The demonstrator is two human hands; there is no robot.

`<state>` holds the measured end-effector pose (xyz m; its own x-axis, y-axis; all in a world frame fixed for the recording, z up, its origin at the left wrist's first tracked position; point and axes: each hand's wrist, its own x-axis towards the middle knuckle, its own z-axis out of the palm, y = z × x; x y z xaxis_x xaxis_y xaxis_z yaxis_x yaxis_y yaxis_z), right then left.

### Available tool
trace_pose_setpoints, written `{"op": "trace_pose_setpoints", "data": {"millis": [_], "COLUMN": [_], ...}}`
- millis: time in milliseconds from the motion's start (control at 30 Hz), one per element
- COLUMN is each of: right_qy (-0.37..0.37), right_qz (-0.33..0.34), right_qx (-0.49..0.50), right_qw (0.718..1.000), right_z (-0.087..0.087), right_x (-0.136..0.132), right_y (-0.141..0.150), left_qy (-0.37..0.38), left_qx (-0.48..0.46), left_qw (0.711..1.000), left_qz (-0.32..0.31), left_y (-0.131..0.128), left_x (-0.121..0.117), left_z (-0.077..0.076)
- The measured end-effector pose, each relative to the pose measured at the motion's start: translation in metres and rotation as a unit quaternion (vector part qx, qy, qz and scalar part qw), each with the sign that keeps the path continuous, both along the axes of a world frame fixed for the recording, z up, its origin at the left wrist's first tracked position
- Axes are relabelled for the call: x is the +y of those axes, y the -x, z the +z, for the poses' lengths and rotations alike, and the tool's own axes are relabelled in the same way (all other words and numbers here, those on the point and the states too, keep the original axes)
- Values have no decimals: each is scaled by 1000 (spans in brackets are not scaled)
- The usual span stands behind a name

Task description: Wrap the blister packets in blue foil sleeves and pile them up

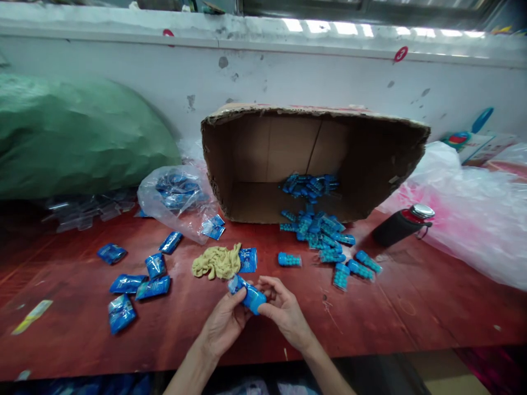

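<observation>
Both my hands meet at the near edge of a red table (pixel 411 307). My left hand (pixel 224 321) and my right hand (pixel 284 310) are closed together on one blue packet (pixel 249 295), which they hold just above the tabletop. A crumpled yellowish cloth (pixel 217 262) lies right behind the hands, with another blue packet (pixel 247 259) touching it. Several small blue tubes (pixel 325 236) spill out of a cardboard box (pixel 263 148) tipped on its side.
Several sealed blue packets (pixel 135 282) lie scattered at the left. A clear plastic bag (pixel 177 195) with more blue items sits beside the box. A big green sack (pixel 78 137) fills the back left, a black bottle (pixel 401 225) lies right, beside white plastic sheeting (pixel 473 214).
</observation>
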<state>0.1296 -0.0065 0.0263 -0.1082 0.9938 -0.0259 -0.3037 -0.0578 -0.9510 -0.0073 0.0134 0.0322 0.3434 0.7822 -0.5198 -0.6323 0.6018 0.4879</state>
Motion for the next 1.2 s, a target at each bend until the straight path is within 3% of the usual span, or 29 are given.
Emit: {"op": "trace_pose_setpoints", "data": {"millis": [300,467,667,967,1200], "right_qy": [-73,-60,-4,7,29], "right_qz": [-1,35,148,130,120], "right_qx": [-117,-166,-43,12,65], "right_qw": [990,984,988,991,990], "right_z": [8,16,9,-2,-7], "right_x": [3,8,12,14,16], "right_y": [-10,-19,-18,-18,-16], "left_qy": [5,0,14,-3,3], "left_qx": [-57,-70,-58,-56,-37], "left_qw": [998,996,997,997,999], "left_qz": [-18,-54,-42,-55,-36], "left_y": [-4,-1,-10,-8,-8], "left_x": [-3,-7,-12,-14,-18], "left_z": [0,1,-2,5,-2]}}
